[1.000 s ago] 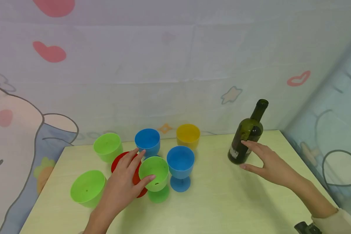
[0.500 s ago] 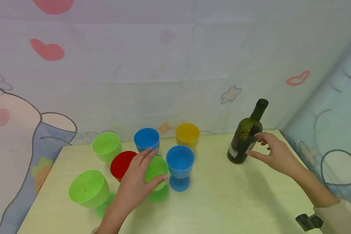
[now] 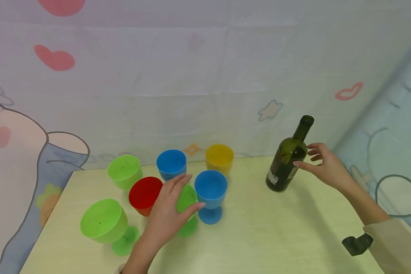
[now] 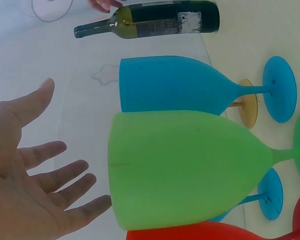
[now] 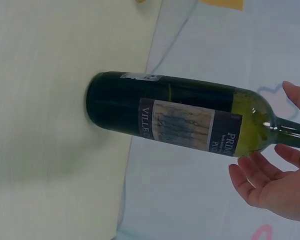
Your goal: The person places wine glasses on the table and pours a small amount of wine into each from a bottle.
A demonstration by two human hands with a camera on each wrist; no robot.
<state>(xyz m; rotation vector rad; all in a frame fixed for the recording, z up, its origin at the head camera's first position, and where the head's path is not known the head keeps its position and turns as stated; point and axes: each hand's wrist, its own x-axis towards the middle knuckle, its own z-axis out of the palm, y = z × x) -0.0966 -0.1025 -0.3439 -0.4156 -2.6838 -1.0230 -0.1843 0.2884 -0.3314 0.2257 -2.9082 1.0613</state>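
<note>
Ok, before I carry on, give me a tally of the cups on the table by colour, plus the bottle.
Green cups: 3
Blue cups: 2
Red cup: 1
Yellow cup: 1
Bottle: 1
Total: 8

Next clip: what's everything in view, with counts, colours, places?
Green goblets: 3, green, two left, one centre
Blue goblets: 2, blue, back and centre
Red goblet: 1, red, among green goblets
Yellow goblet: 1, yellow, near back edge
Bottle: 1, dark green, right side
Table: 1, pale yellow, beneath
Printed cloth: count unclear, pale, behind table
Small object: 1, black, by right sleeve
Sleeves: 2, pale, at the bottom
Left hand: 1, bare, before centre green goblet
Right hand: 1, bare, beside bottle
</note>
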